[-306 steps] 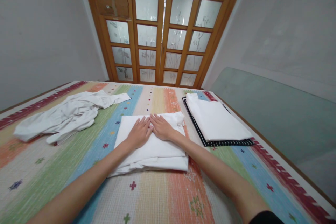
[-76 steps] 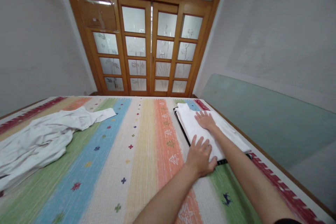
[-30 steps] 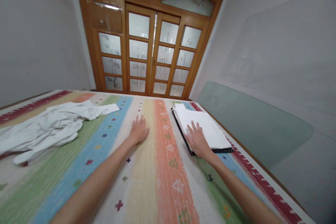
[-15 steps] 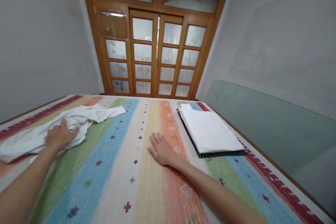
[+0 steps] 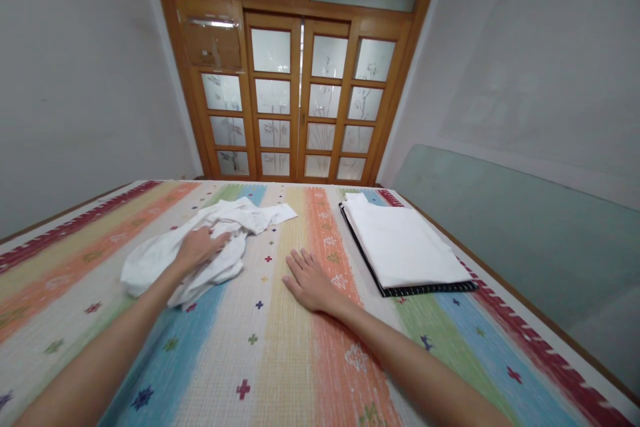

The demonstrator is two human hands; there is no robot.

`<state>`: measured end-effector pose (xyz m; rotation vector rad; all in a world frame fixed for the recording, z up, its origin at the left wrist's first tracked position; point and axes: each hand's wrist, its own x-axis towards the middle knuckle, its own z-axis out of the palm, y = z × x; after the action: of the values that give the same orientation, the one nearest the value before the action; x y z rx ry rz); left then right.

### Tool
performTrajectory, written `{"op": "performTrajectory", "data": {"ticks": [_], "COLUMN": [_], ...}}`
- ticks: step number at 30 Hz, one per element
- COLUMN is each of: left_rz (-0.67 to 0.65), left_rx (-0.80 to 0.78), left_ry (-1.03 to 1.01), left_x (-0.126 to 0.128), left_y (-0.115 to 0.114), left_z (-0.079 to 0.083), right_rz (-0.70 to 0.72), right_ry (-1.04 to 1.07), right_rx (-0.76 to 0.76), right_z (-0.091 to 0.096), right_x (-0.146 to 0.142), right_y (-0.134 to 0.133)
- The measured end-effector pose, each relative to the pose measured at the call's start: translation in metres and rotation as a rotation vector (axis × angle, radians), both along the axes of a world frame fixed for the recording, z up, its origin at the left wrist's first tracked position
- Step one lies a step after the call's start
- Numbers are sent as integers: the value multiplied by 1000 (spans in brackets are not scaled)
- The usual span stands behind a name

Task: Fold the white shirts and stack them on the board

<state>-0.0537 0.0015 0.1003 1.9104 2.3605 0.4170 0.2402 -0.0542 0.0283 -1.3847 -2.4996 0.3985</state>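
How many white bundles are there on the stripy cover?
2. One is the crumpled cloth under the left hand; the other is the folded bundle to the right of the right hand. More pieces may be hidden inside the bundles.

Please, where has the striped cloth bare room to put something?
A broad bare patch of striped cloth lies between the forearms, a narrower one between the right hand and the folded white stack. It is crowded where the left hand is on the crumpled white garment.

2 bare arms (image 5: 400,357) extend forward: left hand (image 5: 199,247) curled, right hand (image 5: 309,282) flat, palm-down.
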Motion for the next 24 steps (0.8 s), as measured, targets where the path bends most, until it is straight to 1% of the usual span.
{"op": "performTrajectory", "data": {"ticks": [2, 3, 5, 7, 8, 9, 10, 11, 13, 15, 16, 17, 18, 19, 20, 22, 24], "left_rz": [-100, -167, -315, -454, -506, -542, -563, -568, -528, -423, -359, -302, -261, -245, -259, -327, -365], "left_rx": [-87, -158, -358, -562, -635, -671, -657, -596, -357, -74, 43, 128, 170, 167, 129, 15, -19], "left_ry": [-8, -48, -180, -300, -335, -349, -339, -305, -186, -55, -2, 32, 44, 32, 3, -83, -157], "left_x": [26, 38, 58, 72, 77, 81, 84, 86, 88, 88, 88, 88, 88, 87, 87, 85, 81], "left_y": [-4, -6, -12, -18, -20, -21, -21, -20, -15, -7, -3, 1, 5, 9, 12, 19, 24], "left_z": [8, 11, 16, 21, 23, 25, 28, 30, 32, 31, 28, 25, 21, 16, 11, 3, -2], "right_rz": [-3, -12, -42, -69, -70, -59, -44, -27, -4, -12, -17, -15, -4, 14, 37, 71, 73], "right_ry": [38, 67, 158, 297, 375, 444, 496, 526, 538, 542, 558, 585, 616, 643, 663, 671, 663], "right_rx": [-12, -21, -34, -44, -49, -52, -52, -49, -28, -5, -2, -5, -12, -17, -18, -4, 14], "right_z": [2, 2, 3, 2, 1, -1, -2, -3, -4, -5, -4, -4, -3, -3, -3, -2, -3], "right_x": [1, 2, 3, 5, 6, 6, 7, 7, 7, 7, 7, 7, 7, 7, 8, 8, 8], "right_y": [0, 0, 2, 6, 8, 11, 13, 15, 17, 17, 16, 14, 13, 11, 10, 8, 8]}}
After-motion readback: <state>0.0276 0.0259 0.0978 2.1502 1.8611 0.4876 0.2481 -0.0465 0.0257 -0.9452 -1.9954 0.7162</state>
